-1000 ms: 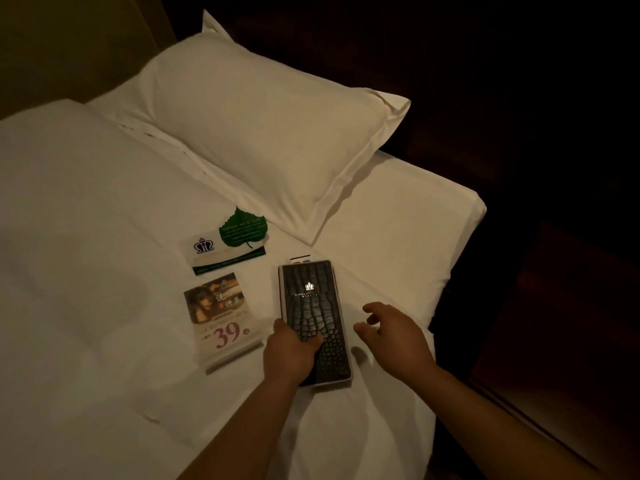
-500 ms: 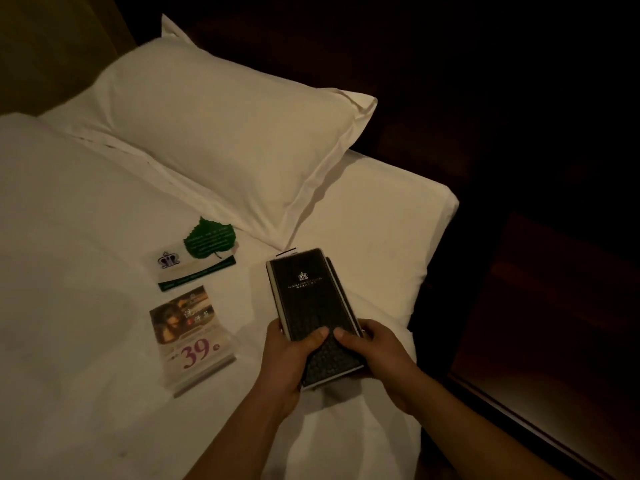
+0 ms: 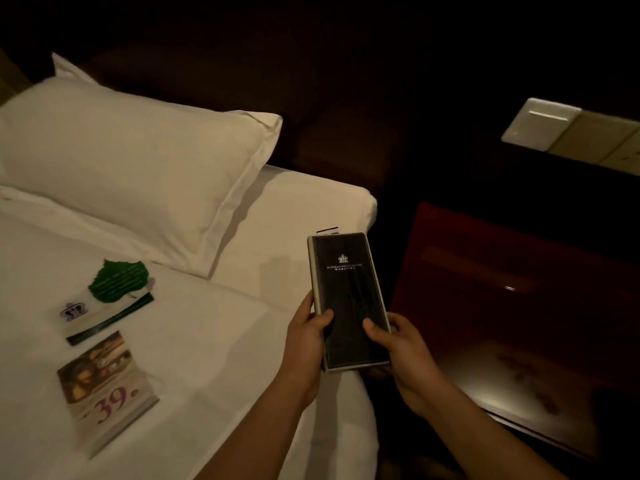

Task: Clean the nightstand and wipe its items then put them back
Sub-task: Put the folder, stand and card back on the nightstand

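Both hands now grip the black folder (image 3: 349, 299). A second ago it lay flat on the sheet under the left hand alone, the right hand spread beside it. The left hand (image 3: 308, 336) curls round the folder's left edge, thumb across the cover. The right hand (image 3: 398, 348) holds the right edge the same way, its thumb on the cover and its fingers behind. The folder is raised off the bed (image 3: 207, 341), tilted, over the mattress edge just beside the dark red nightstand (image 3: 519, 306). The view has swung right since then, bringing in the nightstand top and a pale switch panel (image 3: 540, 123) on the wall. On the sheet to the left lie a green leaf card (image 3: 119, 280), a crown card (image 3: 100, 317) and a "39" leaflet (image 3: 104, 386). The pillow (image 3: 138, 168) lies beyond them.
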